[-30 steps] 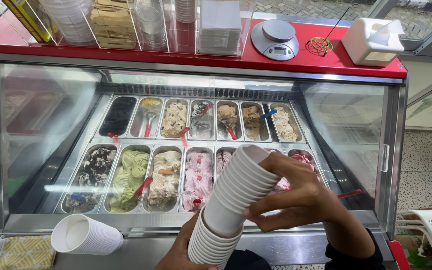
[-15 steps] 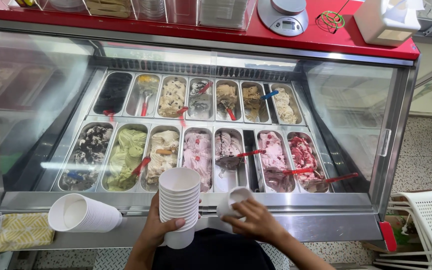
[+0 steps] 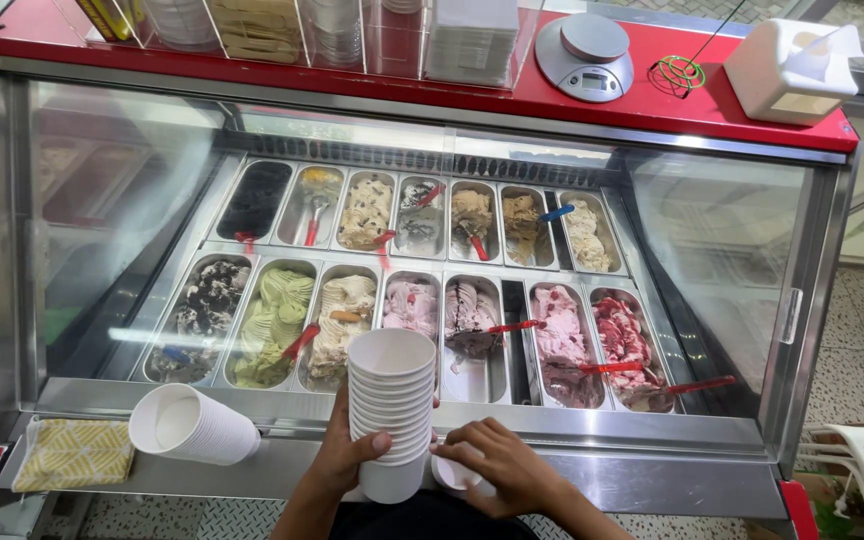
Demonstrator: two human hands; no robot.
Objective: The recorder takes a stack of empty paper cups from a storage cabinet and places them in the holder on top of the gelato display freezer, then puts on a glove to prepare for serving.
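Cup stack [image 3: 390,410] upright, gripped by left hand [image 3: 344,452]; right hand [image 3: 500,468] clasps single cup [image 3: 449,476]

**Cups at the ice cream case**

The left hand [image 3: 344,462] grips an upright stack of white cups [image 3: 391,412] on the steel ledge [image 3: 652,478] of the case. The right hand [image 3: 500,465] closes over a single cup [image 3: 449,473] just beside the stack. Another stack [image 3: 194,425] lies on its side near a yellow cloth [image 3: 72,453]. Behind the glass sit ice cream tubs [image 3: 412,305]; a scale [image 3: 585,55] stands on the red top [image 3: 672,105].
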